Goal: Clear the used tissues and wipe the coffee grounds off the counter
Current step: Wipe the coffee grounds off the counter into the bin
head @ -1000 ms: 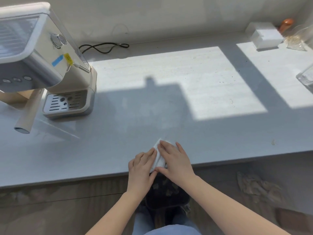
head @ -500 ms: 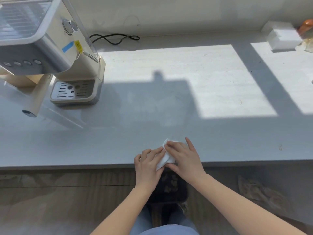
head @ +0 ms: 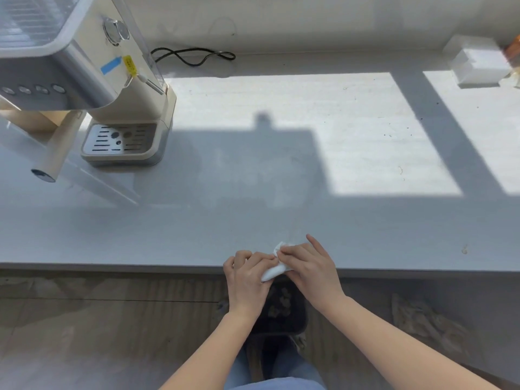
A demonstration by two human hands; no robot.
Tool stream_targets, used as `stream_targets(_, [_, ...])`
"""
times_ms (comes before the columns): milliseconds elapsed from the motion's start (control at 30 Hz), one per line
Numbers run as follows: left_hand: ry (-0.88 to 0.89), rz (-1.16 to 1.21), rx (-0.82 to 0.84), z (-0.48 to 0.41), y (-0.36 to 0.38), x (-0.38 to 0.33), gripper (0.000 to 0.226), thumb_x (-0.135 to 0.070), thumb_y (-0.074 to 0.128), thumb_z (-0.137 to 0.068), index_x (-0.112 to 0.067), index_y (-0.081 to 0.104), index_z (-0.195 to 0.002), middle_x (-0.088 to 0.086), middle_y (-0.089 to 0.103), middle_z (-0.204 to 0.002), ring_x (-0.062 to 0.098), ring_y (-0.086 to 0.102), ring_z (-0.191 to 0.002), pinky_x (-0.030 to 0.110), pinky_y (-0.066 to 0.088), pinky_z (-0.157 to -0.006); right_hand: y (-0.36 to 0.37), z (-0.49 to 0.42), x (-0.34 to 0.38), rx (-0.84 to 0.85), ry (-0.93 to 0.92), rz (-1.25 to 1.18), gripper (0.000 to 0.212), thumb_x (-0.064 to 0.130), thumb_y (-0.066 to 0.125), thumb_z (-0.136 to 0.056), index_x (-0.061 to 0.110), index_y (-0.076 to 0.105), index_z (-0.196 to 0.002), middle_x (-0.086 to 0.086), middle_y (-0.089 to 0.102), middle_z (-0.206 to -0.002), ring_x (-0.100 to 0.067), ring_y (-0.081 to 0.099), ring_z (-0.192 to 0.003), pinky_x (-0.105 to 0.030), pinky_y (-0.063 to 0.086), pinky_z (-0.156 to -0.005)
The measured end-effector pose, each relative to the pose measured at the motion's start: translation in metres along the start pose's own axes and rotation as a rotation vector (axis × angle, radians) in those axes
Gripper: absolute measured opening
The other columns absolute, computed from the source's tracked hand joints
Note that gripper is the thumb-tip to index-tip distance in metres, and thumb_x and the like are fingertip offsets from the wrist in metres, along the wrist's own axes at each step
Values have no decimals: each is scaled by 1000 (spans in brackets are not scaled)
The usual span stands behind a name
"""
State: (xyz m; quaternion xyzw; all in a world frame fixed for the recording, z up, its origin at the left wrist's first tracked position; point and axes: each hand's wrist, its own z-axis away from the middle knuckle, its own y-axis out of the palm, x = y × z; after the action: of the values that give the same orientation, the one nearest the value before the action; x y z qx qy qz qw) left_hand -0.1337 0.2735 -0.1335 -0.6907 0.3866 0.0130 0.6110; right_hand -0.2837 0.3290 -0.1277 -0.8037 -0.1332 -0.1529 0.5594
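A white tissue [head: 274, 270] lies at the front edge of the grey counter [head: 253, 192], pinched between both hands. My left hand [head: 247, 280] cups it from the left, partly past the counter's edge. My right hand [head: 309, 266] presses on it from the right, fingers spread over it, so most of the tissue is hidden. A few dark coffee specks [head: 399, 135] dot the sunlit patch at the far right. Below the hands, a dark bin [head: 281, 311] on the floor holds crumpled brownish bits.
A cream espresso machine [head: 112, 94] with a drip tray stands at the back left, its black cord [head: 194, 56] along the wall. A white box [head: 475, 66] sits at the back right. A small brown stain [head: 464, 250] marks the counter near the front right.
Both hands have drawn the tissue toward the counter's front edge, over the bin. The camera has shifted, so the machine and box sit further right in the view.
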Motion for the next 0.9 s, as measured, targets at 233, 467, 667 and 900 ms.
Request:
stream_targets(233, [-38,10,46,3,-5,-11,23,-19,84,-62,-31,67,-72,-19,65,-69,7,42,-82,25,17,-76,-10,-2,1,-28,5,14,17,9,82,-68,19,72,-77,4,63,-66,-18,58,-57,-40,42,-102])
stream_targets(467, [41,8,261,8,-15,-14,18,-32,82,-66,-32,65,-70,-18,61,-60,10,51,-70,25,29,-73,-29,9,4,181,-16,21,14,11,83,-67,17,73,-74,3,55,-53,-14,52,-47,-50,46,-100])
stream_targets(667, [67,83,429,13,-26,-16,21,-46,55,-79,-39,59,-98,-19,61,-78,4,47,-84,25,30,-86,-37,24,8,336,181,-72,10,30,67,-83,21,66,-88,12,66,-74,-9,61,-69,-31,33,-107])
stream_targets(900, [75,19,340,-16,-53,-1,8,-37,55,-86,-32,61,-87,-13,57,-75,8,52,-83,26,29,-81,-44,-14,33,366,395,-233,11,41,56,-78,33,58,-87,17,63,-79,-4,56,-73,-23,39,-66])
